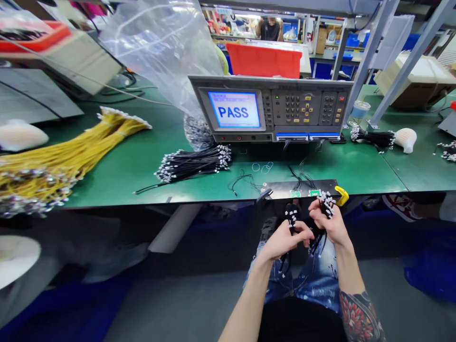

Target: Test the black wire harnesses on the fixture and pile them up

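Observation:
Over my lap, my left hand point(288, 240) is closed around a bunch of black cables point(292, 216) with white connectors. To its right, my right hand point(329, 225) grips another bunch of black cables point(327, 202) with white ends. Cable tails hang below both hands. Just beyond them, at the bench edge, a black fixture strip point(278, 188) bears two small green boards point(295, 194) wired toward the tester. The grey tester point(270, 107) shows PASS on its screen. A yellow clip point(342, 195) sits at the strip's right end.
On the green bench point(121, 183), a pile of black cables point(195, 164) lies left of the tester, with yellow cable bundles point(71, 154) farther left. A clear plastic bag point(164, 47) and a red bin point(263, 60) are behind. A cup point(359, 110) stands right. A person point(270, 29) is far back.

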The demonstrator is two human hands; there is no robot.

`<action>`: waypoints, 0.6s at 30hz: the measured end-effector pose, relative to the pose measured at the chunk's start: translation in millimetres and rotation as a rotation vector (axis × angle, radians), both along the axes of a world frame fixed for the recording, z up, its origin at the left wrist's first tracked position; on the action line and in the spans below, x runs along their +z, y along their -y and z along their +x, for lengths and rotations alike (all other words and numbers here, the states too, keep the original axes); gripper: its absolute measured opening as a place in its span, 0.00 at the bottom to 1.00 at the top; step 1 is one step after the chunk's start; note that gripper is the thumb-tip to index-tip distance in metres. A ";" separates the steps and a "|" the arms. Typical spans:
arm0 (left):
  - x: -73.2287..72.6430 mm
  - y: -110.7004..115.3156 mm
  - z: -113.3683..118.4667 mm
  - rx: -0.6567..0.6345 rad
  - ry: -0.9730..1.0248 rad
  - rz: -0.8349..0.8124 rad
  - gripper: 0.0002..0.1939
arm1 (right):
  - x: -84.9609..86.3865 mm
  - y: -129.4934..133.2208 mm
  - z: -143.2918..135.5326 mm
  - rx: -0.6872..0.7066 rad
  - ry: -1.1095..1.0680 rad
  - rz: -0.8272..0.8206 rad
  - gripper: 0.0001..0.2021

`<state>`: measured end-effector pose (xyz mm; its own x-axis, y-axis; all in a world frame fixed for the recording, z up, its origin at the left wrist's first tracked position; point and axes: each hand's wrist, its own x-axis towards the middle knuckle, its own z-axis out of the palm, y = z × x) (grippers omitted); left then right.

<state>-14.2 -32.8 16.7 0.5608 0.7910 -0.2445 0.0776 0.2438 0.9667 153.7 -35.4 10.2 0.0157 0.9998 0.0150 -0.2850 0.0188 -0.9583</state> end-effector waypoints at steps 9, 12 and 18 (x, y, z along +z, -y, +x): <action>-7.9 4.5 0.0 -0.061 0.174 -0.155 0.34 | -4.5 0.2 -9.1 -0.027 0.072 0.025 0.14; -9.7 3.8 -0.9 -0.094 0.160 -0.151 0.35 | -4.8 0.0 -9.4 0.064 0.100 -0.008 0.15; -8.3 1.9 -1.2 -0.110 0.132 -0.094 0.37 | -10.4 -2.6 -11.3 -0.096 0.052 0.029 0.16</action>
